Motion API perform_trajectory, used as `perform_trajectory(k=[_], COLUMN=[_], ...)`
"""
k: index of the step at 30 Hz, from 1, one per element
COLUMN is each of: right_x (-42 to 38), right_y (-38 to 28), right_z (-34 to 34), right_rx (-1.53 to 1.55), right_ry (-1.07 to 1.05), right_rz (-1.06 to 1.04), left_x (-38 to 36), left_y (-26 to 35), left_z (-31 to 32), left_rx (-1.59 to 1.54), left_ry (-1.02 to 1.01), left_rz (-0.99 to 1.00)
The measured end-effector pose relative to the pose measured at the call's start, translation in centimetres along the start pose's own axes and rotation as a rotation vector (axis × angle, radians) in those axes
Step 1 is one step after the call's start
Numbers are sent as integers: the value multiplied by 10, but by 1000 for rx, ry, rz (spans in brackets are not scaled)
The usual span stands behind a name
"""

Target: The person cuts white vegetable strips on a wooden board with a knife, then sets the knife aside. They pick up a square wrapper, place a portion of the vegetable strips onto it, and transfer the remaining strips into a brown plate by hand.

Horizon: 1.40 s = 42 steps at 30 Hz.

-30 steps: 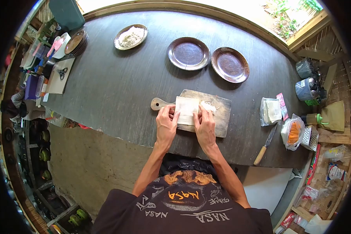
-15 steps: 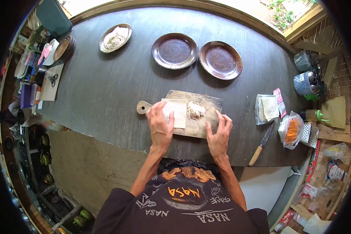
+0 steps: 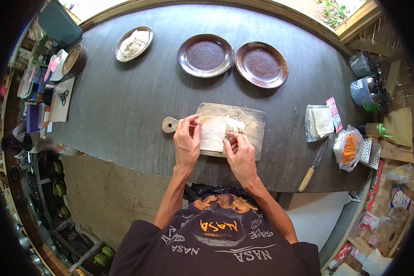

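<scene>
A pale square wrapper sheet lies over the wooden cutting board. At its left edge, my left hand has the thumb and fingers closed on the sheet. My right hand has curled fingers, with thumb and forefinger pinching the sheet's right edge. Just beyond those fingertips sits a small heap of pale shredded filling, partly beside the sheet.
Two brown plates and a plate of pale shreds stand at the back. To the right lie a knife, bagged wrapper sheets and a bag of carrots. Scissors are at far left.
My right hand has moved left from the board's right side to the sheet's right edge, its fingers closing. My left hand has closed at the left edge. The sheet has shifted slightly right.
</scene>
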State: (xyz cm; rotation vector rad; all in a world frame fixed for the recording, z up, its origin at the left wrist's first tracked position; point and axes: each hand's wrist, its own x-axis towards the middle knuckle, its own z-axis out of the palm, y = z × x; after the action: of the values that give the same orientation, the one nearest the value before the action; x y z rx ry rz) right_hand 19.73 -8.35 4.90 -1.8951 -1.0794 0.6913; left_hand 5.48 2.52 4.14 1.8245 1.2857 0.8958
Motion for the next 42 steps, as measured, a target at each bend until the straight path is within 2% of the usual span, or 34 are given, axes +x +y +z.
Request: perform_trajectory(k=[1,3,5,7,10,16,26,28,29,31,33,35,37,38,39,40,41,42], right_x=[0,0,0,-5,-6,-11,-11,-12,-14,-16,-16,-11,-3,0,4,8,12,17], right_y=[-1,-3,-10,-12,-10,-1,5,4,0,0,5,0,0,4,8,11,12,13], right_z=[2,2,-1,-2,0,7,1,-4,-8,-8,-6,-14,-20,-22,-24,-26,-25,-26], right_rx=[2,35,75,114,106,114,104,113,68,25,49,6,-36,-221,-406,-352,-353,-332], right_ry=[-9,-11,-21,-42,-89,-153,-53,-56,-99,-139,-95,-50,-9,100,209,162,163,104], right_rz=[-4,79,127,188,201,105,149,181,191,205,52,89,120,-32,-186,-134,-134,-135], left_x=[-2,-7,-9,-14,-19,-23,-26,-27,-28,-28,-27,-25,-19,-13,-3,5,12,19], left_y=[-1,-4,-11,-11,-16,-20,-9,-5,-4,-1,9,17,23,23,22,21,21,21], left_z=[-3,-6,-9,-12,-16,-18,-6,-15,-19,-27,-31,-33,-27,-21,-12,-4,3,10], left_rx=[4,-241,-238,-455,-505,-552,-663,-405,-404,-138,-73,-7,298,298,136,-26,-28,53], left_ry=[8,-16,-32,-69,-121,-131,-200,-293,-295,-332,-337,-335,-209,-209,-307,-404,-404,-470], left_rz=[-5,-127,-156,-277,-334,-360,-373,-348,-348,-236,-207,-176,101,100,143,186,186,278])
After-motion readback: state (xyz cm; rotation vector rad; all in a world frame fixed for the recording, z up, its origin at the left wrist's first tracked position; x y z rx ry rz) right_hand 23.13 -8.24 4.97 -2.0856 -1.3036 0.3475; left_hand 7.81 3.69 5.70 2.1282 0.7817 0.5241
